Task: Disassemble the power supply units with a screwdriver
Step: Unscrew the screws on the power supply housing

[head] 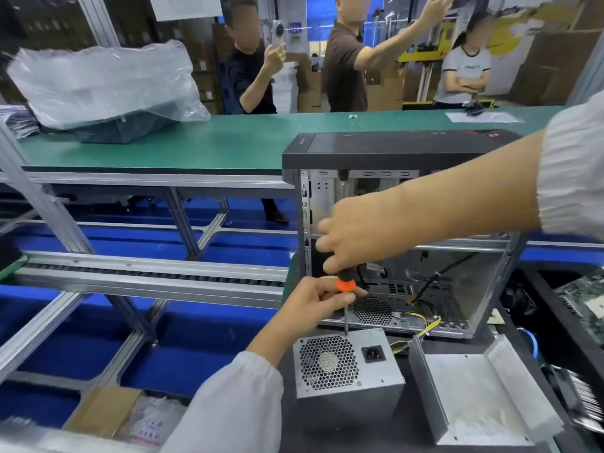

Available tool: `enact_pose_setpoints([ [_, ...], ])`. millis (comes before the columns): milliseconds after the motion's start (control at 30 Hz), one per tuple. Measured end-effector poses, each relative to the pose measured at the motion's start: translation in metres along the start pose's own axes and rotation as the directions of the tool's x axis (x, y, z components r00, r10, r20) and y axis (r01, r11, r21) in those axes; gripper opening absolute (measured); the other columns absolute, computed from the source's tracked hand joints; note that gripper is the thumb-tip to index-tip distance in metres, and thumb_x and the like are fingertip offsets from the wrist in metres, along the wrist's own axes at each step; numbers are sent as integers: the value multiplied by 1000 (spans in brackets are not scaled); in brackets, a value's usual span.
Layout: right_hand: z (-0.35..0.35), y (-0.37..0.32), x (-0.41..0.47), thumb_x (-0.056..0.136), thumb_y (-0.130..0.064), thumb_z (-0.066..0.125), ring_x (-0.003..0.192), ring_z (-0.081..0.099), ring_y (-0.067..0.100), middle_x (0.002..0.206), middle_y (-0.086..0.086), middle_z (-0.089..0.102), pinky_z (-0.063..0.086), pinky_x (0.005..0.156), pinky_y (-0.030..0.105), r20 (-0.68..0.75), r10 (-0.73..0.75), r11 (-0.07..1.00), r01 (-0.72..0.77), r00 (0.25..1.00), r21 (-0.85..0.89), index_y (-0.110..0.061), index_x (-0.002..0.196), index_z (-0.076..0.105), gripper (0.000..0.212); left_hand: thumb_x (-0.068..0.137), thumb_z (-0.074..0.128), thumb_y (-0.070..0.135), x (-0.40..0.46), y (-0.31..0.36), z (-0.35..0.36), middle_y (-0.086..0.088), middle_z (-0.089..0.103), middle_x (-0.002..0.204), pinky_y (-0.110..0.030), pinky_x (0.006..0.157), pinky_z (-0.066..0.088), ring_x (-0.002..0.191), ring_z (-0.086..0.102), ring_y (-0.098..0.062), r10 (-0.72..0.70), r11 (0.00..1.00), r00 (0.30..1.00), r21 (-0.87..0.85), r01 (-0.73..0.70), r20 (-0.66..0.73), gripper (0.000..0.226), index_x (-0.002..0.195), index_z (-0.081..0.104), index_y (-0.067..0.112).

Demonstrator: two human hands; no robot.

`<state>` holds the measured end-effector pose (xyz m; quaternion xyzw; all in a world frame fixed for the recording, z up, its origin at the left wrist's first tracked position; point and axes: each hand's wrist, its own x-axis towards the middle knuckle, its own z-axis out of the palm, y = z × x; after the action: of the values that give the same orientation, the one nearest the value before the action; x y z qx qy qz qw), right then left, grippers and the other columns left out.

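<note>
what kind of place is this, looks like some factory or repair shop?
Most likely an electronics assembly or teardown line in a factory. A long green conveyor belt runs past the bench, an opened computer case stands beside a power supply unit being unscrewed, and stacked cardboard boxes fill the background.

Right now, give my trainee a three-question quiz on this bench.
1. True or false: the screwdriver tip meets the top edge of the power supply unit.
2. What lies right of the unit? A) metal cover B) keyboard C) monitor
3. Fill in: both hands hold the ____.

Key: 1 true; the shaft comes down by the fan grille. 2 A, the metal cover. 3 screwdriver: right hand on the handle, left hand lower, by the orange collar.
</note>
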<state>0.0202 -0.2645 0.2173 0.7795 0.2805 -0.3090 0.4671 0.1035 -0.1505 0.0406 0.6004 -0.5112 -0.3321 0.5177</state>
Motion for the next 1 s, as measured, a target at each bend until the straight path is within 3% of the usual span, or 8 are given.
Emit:
enact_pose_setpoints([
  [100,10,-1,-4,96,-16,46,109,41,24,116,4,46,49,72,33,-304,1,962,-84,953,-259,-17,126,43,30,97,58,16,-5,-1,-1,15,50,62,-27,54,23,54,33,-17,11,1000,1000,-8,-11,-17,18,103,75,13],
  [200,-7,-5,-4,94,-37,55,98,54,19,107,1,55,46,63,25,5,317,893,-300,948,337,-17,116,54,30,95,61,18,-2,-1,3,1,50,72,-19,56,32,56,40,-6,56,996,997,78,-52,-54,17,94,77,14],
  [333,-16,21,1,99,-45,44,39,49,10,73,7,62,36,35,13,648,85,54,-653,757,755,-8,91,57,41,93,64,19,5,-2,13,-17,58,81,-25,66,41,69,51,-15,90,976,995,201,-78,-53,14,93,78,16],
  [433,-8,13,-1,102,-36,40,40,44,10,74,6,58,35,40,17,558,184,279,-588,809,759,-8,95,54,33,95,62,20,5,-2,16,-11,59,80,-21,63,38,65,48,-11,70,985,997,159,-63,-39,16,92,77,18],
  [600,15,-17,-9,90,-17,60,86,35,15,120,0,38,27,66,25,-198,296,941,-249,934,231,-22,127,36,44,98,57,18,3,0,9,14,48,63,-15,51,26,51,32,-3,36,997,999,-61,-37,-9,21,103,76,24],
  [700,12,-18,-10,88,-35,63,90,40,15,110,-4,38,31,67,23,-350,307,929,-198,885,314,-24,121,41,41,96,60,22,-2,0,7,13,51,69,-15,55,31,53,36,-2,65,997,997,-36,-66,-38,18,93,78,24],
  [800,-2,-9,-12,79,-76,41,66,56,12,82,-3,57,37,48,21,-106,540,647,-331,835,687,-13,95,54,66,94,62,18,-2,0,6,10,56,71,-12,58,36,56,43,2,59,998,993,5,-59,-105,16,89,78,18],
  [1000,-6,-12,-5,102,-44,29,63,46,15,83,-1,55,32,48,26,-41,581,641,-426,813,638,-14,105,51,37,87,69,18,-6,-2,11,10,58,70,-10,58,40,59,49,1,78,995,983,-44,-87,-164,11,86,78,11],
])
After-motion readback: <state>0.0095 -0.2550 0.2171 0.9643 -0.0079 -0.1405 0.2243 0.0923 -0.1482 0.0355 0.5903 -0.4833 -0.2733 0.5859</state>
